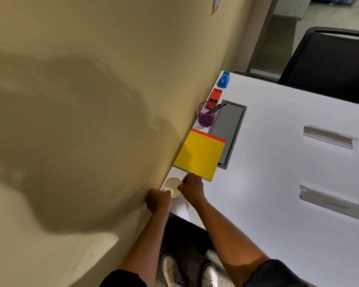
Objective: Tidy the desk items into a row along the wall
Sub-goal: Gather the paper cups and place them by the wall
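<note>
A small white cup (172, 185) stands on the white desk (278, 162) close to the wall, at the desk's near corner. My left hand (158, 200) grips its near-left rim and my right hand (191, 188) grips its right rim. Beyond the cup, a row runs along the wall: a yellow notepad with a red edge (199, 155), a purple mesh pen holder (206, 116) with pens in it, a red stapler-like item (215, 95) and a blue one (224, 80). The cup's lower part is hidden by my hands.
A grey cable tray lid (229, 129) is set into the desk beside the notepad. Two clear name-plate holders (330, 136) (334, 205) lie on the right. A black chair (327, 65) stands behind the desk. The beige wall (91, 121) borders the desk's left edge.
</note>
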Available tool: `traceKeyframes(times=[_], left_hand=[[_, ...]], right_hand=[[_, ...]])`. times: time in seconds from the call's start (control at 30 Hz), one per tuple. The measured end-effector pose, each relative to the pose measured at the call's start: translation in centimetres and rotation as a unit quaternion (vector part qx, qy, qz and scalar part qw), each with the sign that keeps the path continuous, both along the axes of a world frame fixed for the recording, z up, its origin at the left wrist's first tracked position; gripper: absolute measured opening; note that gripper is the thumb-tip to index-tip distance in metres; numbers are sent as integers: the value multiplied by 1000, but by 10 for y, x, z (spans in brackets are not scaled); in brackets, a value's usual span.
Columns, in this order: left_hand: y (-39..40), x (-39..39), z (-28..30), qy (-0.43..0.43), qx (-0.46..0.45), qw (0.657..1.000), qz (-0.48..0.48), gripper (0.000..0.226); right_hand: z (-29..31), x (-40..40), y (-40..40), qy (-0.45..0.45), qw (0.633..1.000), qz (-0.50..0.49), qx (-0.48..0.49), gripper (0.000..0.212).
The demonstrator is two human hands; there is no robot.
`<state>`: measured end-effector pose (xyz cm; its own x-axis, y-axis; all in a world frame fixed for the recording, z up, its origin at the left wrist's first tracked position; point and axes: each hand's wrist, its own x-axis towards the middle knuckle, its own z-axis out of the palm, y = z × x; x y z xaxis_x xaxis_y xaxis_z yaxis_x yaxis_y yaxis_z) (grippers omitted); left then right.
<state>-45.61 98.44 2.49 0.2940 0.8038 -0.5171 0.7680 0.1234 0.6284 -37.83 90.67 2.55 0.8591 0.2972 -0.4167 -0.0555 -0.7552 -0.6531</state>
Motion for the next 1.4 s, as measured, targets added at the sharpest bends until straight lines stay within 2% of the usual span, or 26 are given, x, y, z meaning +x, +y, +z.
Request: traceKeyframes(times=[0.13,0.3,0.53,0.63,0.7,0.83,0.9,0.97,1.1,1.17,1.3,1.4], left_hand=[[13,2,-38,29,-12,999,-17,32],[7,6,9,42,-10,997,-64,37],[8,3,28,46,30,995,-81,34],[5,-2,35,15,69,994,-78,43],[1,-7,42,-18,83,995,-53,48],[-2,-17,48,-78,101,991,-42,29],[-5,-27,50,-109,103,986,-75,22],[-11,-33,53,-123,103,978,-137,39],[-34,-45,73,-206,101,955,-188,72],[-46,-47,80,-242,113,944,-194,71],[-76,-50,96,-254,140,935,-203,63],[-99,-51,104,-273,135,926,-223,61]], right_hand=[[3,3,0,18,1000,0,3,20],[8,2,2,12,1000,-12,10,17],[22,0,1,23,999,-17,31,23],[30,0,-1,42,998,-15,48,14],[35,0,-6,44,997,-23,60,20],[54,2,-19,23,995,-31,94,25],[69,-1,-30,27,991,-43,123,17],[80,0,-39,26,987,-44,150,7],[101,-4,-62,24,982,-33,185,9],[110,-6,-75,29,979,-25,201,6],[128,-15,-109,36,972,-15,230,5],[139,-21,-141,52,964,-38,258,11]])
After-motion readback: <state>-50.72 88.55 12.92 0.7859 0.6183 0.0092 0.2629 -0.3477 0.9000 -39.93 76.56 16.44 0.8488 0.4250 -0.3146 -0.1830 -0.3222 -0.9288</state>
